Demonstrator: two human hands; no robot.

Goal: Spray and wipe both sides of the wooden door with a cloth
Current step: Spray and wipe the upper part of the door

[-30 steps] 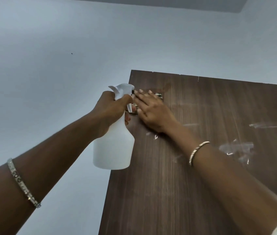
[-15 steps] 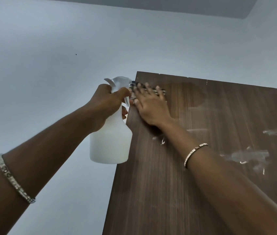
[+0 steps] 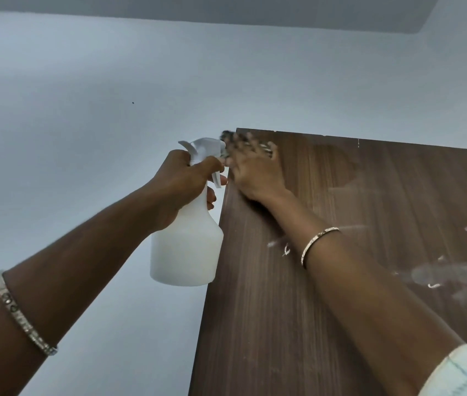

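The dark brown wooden door (image 3: 341, 295) fills the lower right, seen from below up to its top edge. My left hand (image 3: 182, 187) grips the neck of a white spray bottle (image 3: 186, 247), held just left of the door's edge. My right hand (image 3: 255, 172) lies flat at the door's top left corner, pressing a patterned cloth (image 3: 230, 138) against the wood. Only a blurred strip of cloth shows past my fingertips. White smears mark the door on the right.
A pale blue-white wall (image 3: 97, 124) rises behind and left of the door. A grey ceiling (image 3: 226, 12) runs along the top. A light sleeve (image 3: 466, 375) shows at the lower right corner.
My right hand with the cloth has slid up and left to the door's top corner. The left hand and bottle have kept beside it, close to the door's edge.
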